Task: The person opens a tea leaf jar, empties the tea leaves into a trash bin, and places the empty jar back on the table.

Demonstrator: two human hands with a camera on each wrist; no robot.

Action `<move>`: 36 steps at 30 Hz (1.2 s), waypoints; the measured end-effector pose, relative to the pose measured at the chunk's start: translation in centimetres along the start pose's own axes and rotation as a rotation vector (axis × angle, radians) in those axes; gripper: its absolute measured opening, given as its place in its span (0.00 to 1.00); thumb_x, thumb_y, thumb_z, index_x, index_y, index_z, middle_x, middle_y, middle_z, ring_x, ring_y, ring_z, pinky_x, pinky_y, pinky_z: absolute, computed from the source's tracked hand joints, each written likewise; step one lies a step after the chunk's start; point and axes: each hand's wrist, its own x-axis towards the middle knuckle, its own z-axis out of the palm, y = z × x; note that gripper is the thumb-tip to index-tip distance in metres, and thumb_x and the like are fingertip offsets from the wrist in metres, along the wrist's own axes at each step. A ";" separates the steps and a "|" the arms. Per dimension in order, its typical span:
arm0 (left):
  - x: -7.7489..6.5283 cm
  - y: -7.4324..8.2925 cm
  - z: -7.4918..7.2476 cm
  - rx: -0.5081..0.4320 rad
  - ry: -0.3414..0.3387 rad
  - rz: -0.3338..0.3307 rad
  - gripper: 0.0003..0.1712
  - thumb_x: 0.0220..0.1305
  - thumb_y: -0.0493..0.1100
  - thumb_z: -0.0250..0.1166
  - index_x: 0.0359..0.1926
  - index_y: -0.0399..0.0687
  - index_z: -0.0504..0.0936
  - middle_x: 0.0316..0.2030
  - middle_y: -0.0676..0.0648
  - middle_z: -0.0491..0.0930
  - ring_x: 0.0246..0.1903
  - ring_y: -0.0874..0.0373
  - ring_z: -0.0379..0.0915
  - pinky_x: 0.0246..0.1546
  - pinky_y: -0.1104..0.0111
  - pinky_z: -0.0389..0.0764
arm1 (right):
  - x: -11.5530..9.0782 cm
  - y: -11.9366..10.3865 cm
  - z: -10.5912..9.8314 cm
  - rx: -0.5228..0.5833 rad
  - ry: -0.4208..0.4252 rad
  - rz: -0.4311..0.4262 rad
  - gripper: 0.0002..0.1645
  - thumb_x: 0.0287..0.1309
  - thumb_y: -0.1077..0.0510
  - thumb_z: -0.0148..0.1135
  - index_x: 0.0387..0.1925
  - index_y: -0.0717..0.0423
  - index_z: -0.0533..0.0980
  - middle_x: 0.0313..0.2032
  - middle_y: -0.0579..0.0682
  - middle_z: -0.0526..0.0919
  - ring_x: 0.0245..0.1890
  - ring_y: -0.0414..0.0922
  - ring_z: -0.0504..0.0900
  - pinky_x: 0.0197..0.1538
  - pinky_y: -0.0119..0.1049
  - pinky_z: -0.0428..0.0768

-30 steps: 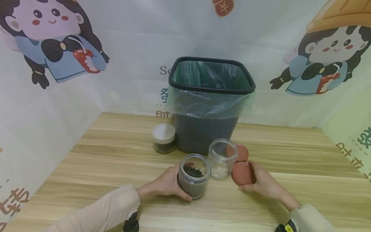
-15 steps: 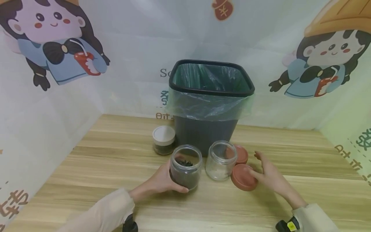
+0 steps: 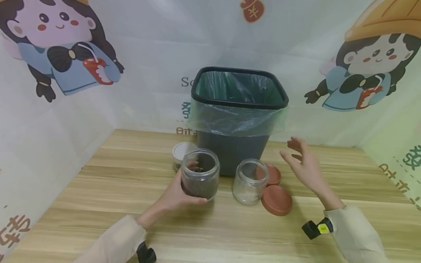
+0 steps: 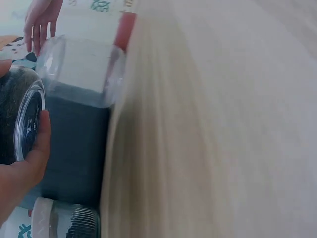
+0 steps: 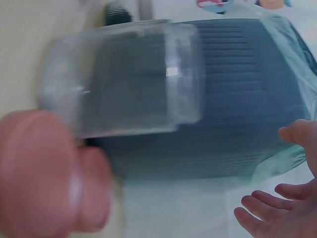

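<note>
My left hand [image 3: 172, 195] grips a glass jar [image 3: 200, 184] holding dark, curly leaves like loose tea. The jar is lidless and raised above the table, its base showing in the left wrist view. An uncovered, clear glass jar [image 3: 249, 190] stands to its right. Beside that lie two reddish-brown lids, a nearer lid [image 3: 277, 201] and a farther lid [image 3: 274, 174] partly behind the clear jar. My right hand [image 3: 307, 166] hovers beyond the lids, holding nothing, with its fingers spread and loosely bent. The right wrist view shows its fingers [image 5: 265, 208] apart from everything.
A dark waste bin [image 3: 231, 153] with a thin green liner stands behind the jars. A smaller jar with a white lid [image 3: 184, 149] sits at its left, partly hidden by the held jar. Printed cloth walls [image 3: 151, 54] enclose the wooden table [image 3: 108, 182].
My right hand has released the nearer reddish-brown lid and moved up and away from it. My left hand has lifted the leaf-filled jar and carried it left and farther back.
</note>
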 end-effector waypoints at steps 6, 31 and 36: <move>-0.1 0.8 -0.6 -0.065 0.032 0.011 0.55 0.30 0.29 0.74 0.62 0.44 0.54 0.58 0.38 0.63 0.56 0.51 0.59 0.59 0.54 0.55 | 2.5 -2.2 -0.9 0.052 0.050 0.017 0.34 0.61 0.56 0.51 0.61 0.69 0.52 0.55 0.67 0.64 0.57 0.59 0.63 0.57 0.53 0.64; 2.3 4.9 -4.6 -0.188 0.228 -0.001 0.46 0.39 0.25 0.67 0.61 0.49 0.59 0.55 0.50 0.66 0.54 0.58 0.62 0.56 0.64 0.64 | 9.2 -7.7 -2.7 -0.022 0.069 0.199 0.42 0.61 0.36 0.35 0.63 0.66 0.52 0.61 0.66 0.58 0.58 0.60 0.62 0.58 0.53 0.63; 3.7 6.7 -6.6 -0.097 0.272 0.046 0.47 0.40 0.26 0.68 0.62 0.49 0.58 0.57 0.47 0.63 0.56 0.56 0.59 0.58 0.60 0.61 | 10.0 -7.8 -3.2 -0.065 -0.016 0.240 0.46 0.60 0.33 0.32 0.64 0.66 0.49 0.62 0.66 0.56 0.59 0.60 0.61 0.58 0.54 0.62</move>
